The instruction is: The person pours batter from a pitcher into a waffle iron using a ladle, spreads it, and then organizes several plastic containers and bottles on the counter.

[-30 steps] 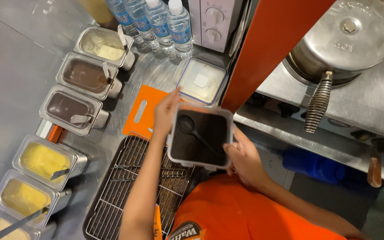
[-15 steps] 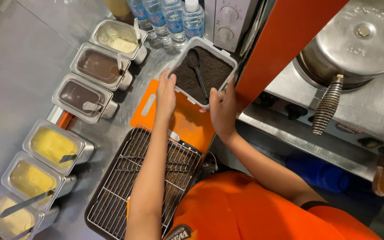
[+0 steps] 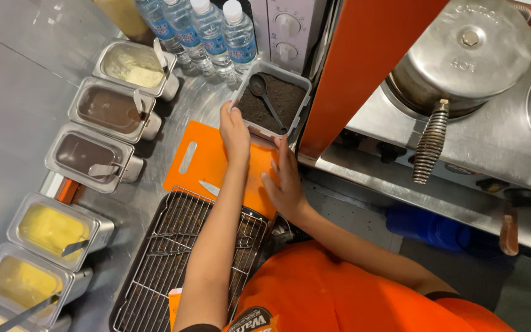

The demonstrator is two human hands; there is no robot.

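Resting on the counter just past the orange board (image 3: pixel 207 161), the tub of dark crumbs (image 3: pixel 270 98) looks already set down, left hand (image 3: pixel 235 130) flat against its near wall, right hand (image 3: pixel 287 181) spread open just behind, touching nothing.

Clear tub (image 3: pixel 302 92) of dark brown crumbs with a black scoop (image 3: pixel 257 85), orange cutting board (image 3: pixel 207 161), dark wire rack (image 3: pixel 173 258), steel pans of brown (image 3: pixel 109 108), pale cream (image 3: pixel 131 63) and yellow (image 3: pixel 49 227) fillings, grey metal surface (image 3: pixel 13 117), orange shirt (image 3: pixel 339 295), white-capped clear bottles (image 3: pixel 238 34)
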